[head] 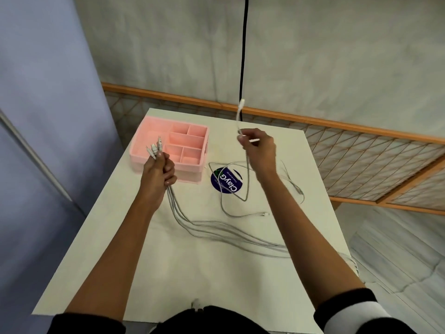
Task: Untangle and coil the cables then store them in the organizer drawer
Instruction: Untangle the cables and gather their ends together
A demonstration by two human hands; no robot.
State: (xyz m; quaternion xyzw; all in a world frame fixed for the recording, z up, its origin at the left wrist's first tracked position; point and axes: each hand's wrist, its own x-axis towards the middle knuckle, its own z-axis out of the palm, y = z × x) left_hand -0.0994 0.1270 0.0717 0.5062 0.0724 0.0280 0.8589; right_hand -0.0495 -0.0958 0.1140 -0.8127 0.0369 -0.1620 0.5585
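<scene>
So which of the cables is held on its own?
The white cable pinched in the right hand, its plug sticking up above it. The other cables are bunched together in the left hand, plugs up in front of the pink organizer.

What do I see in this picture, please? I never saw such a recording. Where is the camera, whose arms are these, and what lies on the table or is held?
No machine: a person works with two bare hands, and one camera on the person's head looks forward and down at them. The left hand grips a bundle of grey cables, white plugs pointing up. The right hand pinches a single white cable, held above the white table. On the table stands a pink organizer tray, its compartments empty; beside it, loose cable loops lie across a round blue sticker.
</scene>
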